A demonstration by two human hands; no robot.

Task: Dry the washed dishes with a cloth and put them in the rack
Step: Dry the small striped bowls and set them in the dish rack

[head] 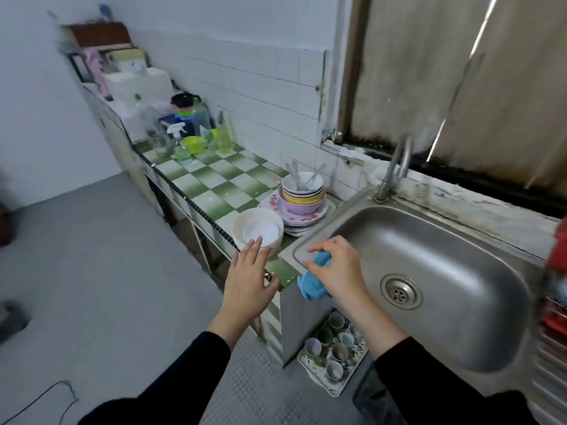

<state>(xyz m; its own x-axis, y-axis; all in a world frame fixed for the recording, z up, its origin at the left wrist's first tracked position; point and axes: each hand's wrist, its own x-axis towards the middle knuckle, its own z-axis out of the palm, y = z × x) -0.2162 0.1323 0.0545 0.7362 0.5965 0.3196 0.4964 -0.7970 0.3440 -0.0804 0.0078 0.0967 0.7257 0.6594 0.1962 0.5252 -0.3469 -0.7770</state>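
Observation:
A stack of white bowls [259, 227] stands at the front edge of the green checked counter [221, 182]. My left hand [248, 280] stretches toward it with straight fingers, the fingertips touching the near rim. My right hand [337, 268] grips a bunched blue cloth [313, 283] over the sink's left front corner. Behind the bowls, a pile of coloured bowls with spoons [302, 193] sits on flowered plates [294, 214]. A red dish rack [557, 305] shows only partly at the right edge.
The steel sink [429, 271] with a tap [395, 170] lies to the right. Bottles, a spray bottle and jars [190, 133] crowd the counter's far end. Under the sink a tray of cups [333, 351] stands on the floor.

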